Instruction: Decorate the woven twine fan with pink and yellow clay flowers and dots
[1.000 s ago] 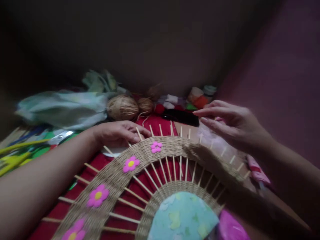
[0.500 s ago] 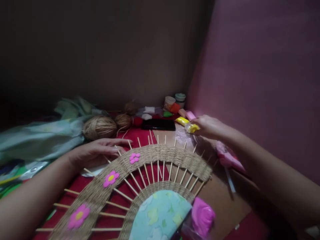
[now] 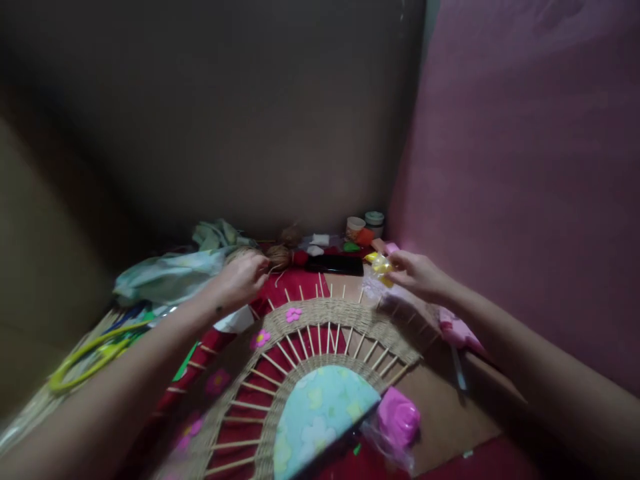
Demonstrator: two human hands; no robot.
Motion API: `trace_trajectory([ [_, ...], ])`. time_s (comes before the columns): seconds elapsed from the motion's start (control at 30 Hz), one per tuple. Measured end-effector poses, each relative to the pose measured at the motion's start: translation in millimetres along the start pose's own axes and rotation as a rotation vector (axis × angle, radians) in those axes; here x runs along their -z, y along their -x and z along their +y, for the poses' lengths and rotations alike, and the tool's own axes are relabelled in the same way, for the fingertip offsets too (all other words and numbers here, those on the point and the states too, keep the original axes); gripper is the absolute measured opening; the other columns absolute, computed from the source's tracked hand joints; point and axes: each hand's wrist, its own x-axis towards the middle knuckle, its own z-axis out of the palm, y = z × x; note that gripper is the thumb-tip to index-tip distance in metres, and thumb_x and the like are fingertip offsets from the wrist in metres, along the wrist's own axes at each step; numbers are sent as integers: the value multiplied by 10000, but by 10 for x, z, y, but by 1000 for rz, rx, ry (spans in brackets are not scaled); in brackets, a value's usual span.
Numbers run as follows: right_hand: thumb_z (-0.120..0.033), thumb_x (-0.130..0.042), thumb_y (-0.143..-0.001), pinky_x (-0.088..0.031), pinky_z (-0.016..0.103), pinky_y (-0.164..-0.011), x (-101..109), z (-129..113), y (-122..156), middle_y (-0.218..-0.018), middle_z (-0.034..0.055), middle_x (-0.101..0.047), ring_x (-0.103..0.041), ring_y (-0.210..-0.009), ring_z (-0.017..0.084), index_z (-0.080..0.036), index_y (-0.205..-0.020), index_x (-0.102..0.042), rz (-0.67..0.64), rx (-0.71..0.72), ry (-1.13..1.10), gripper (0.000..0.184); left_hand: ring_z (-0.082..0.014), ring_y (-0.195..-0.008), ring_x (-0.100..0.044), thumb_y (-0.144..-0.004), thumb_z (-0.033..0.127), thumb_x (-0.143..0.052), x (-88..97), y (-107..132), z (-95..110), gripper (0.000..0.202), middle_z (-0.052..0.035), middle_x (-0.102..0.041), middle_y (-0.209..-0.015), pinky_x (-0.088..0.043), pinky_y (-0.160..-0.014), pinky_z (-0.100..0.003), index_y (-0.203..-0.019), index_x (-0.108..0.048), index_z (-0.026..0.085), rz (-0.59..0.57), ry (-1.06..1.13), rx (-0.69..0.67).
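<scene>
My right hand [image 3: 417, 272] pinches a small clear plastic packet of yellow clay [image 3: 382, 264] at the back right. Raised over the far left side of a woven half-round fan shape [image 3: 320, 312], my left hand [image 3: 243, 275] has loosely bent fingers and nothing visible in them. That piece has woven fibre bands over thin sticks, with a light blue floral cloth centre [image 3: 325, 410]. Pink clay flowers with yellow middles, one a pink flower [image 3: 260, 339], lie along its outer band. Beside the cloth centre rests a lump of pink clay [image 3: 400, 419] in plastic wrap.
A black phone [image 3: 335, 265] lies behind the weaving. Twine balls [image 3: 279, 256], a paper cup [image 3: 355, 227] and a lidded jar [image 3: 374, 223] stand near the back wall. Floral cloth [image 3: 170, 277] and a yellow loop [image 3: 75, 380] are at left. A pink wall rises at right.
My left hand has lifted off the weaving's edge and moved towards the back and right. The view has shifted. My right hand stays at the yellow clay packet.
</scene>
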Motion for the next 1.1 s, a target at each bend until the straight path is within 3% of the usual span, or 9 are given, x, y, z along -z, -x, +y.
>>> trace_trajectory([
  [0.07, -286, -512, -888, -463, 253, -575, 19, -275, 60, -761, 17, -616, -578, -659, 129, -170, -835, -533, -12, 92, -114, 129, -198, -934, -554, -715, 232, -654, -155, 182, 243, 207, -43, -635, -961, -426, -814, -265, -917, -679, 194, 120, -54, -83],
  [0.13, -266, -500, -892, -474, 255, -625, 28, -540, 118, -842, 34, -635, -596, -729, 132, -171, -907, -527, -10, 173, -201, 100, -171, -825, -572, -787, 267, -599, -347, 373, 487, 229, -56, -643, -919, -453, -757, -286, -982, -658, 162, 121, 34, -145],
  [0.27, -160, -572, -805, -447, 278, -641, 16, -906, 205, -793, 34, -605, -551, -709, 145, -177, -860, -538, 42, 279, -258, 67, -152, -831, -557, -819, 249, -599, -676, 648, 758, 130, -49, -606, -880, -446, -763, -284, -882, -678, 168, 183, 57, -300],
  [0.4, -123, -545, -789, -431, 273, -612, -85, -1016, 261, -790, 40, -576, -523, -695, 150, -174, -873, -532, 113, 344, -304, 99, -142, -780, -540, -839, 267, -585, -830, 771, 690, 121, -40, -584, -852, -444, -696, -277, -879, -664, 185, 245, 5, -298],
  [0.6, -132, -523, -805, -416, 274, -598, -268, -1021, 342, -747, 35, -560, -497, -658, 145, -175, -844, -514, 180, 410, -313, 59, -158, -776, -569, -851, 254, -546, -919, 880, 599, 117, -49, -619, -857, -452, -670, -292, -915, -618, 187, 299, -85, -232],
  [0.87, -83, -511, -790, -415, 302, -627, -373, -1051, 443, -761, 47, -547, -488, -699, 171, -176, -858, -500, 224, 441, -335, 116, -150, -701, -541, -789, 176, -532, -1033, 913, 641, 153, -23, -606, -787, -404, -626, -284, -940, -556, 177, 100, -113, -92],
  [0.97, -108, -503, -809, -413, 310, -625, -398, -1052, 468, -755, 47, -539, -477, -690, 173, -173, -866, -509, 207, 424, -350, 87, -135, -621, -485, -787, 143, -475, -1096, 911, 635, 84, 5, -542, -694, -358, -574, -268, -847, -515, 188, 167, -117, -101],
  [1.1, -121, -518, -807, -415, 302, -622, -419, -1045, 487, -761, 45, -552, -488, -680, 165, -174, -870, -510, 172, 380, -399, 83, -119, -581, -476, -778, 136, -458, -1126, 884, 607, 103, 14, -520, -688, -354, -535, -250, -856, -490, 194, 244, -27, -39],
])
